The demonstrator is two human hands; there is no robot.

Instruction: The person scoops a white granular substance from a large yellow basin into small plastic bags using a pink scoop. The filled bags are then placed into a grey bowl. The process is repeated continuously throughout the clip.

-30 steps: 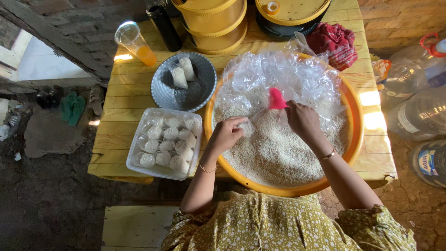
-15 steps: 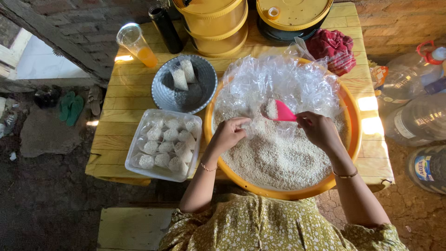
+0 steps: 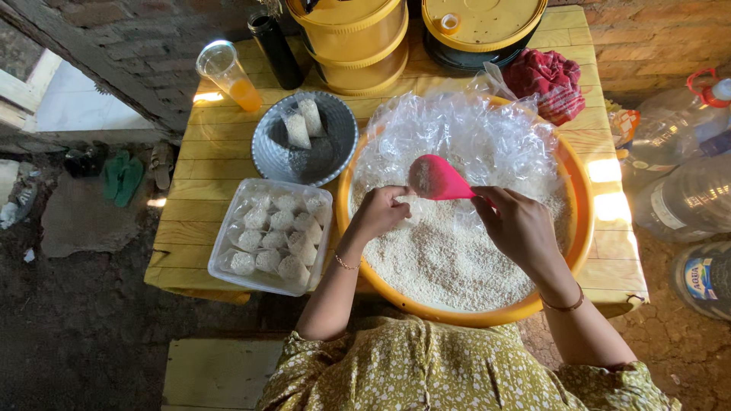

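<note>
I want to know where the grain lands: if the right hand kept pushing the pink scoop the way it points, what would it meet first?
Probably the left hand, just beyond the pink scoop that the right hand holds; depth is unclear.

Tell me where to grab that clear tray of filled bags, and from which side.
Grip the clear plastic tray by its rim, at the two opposite long edges, coming from above. Its walls look thin and it is packed with small bags, so one-sided lifting would likely flex it. The orange basin crowds its right edge.
</note>
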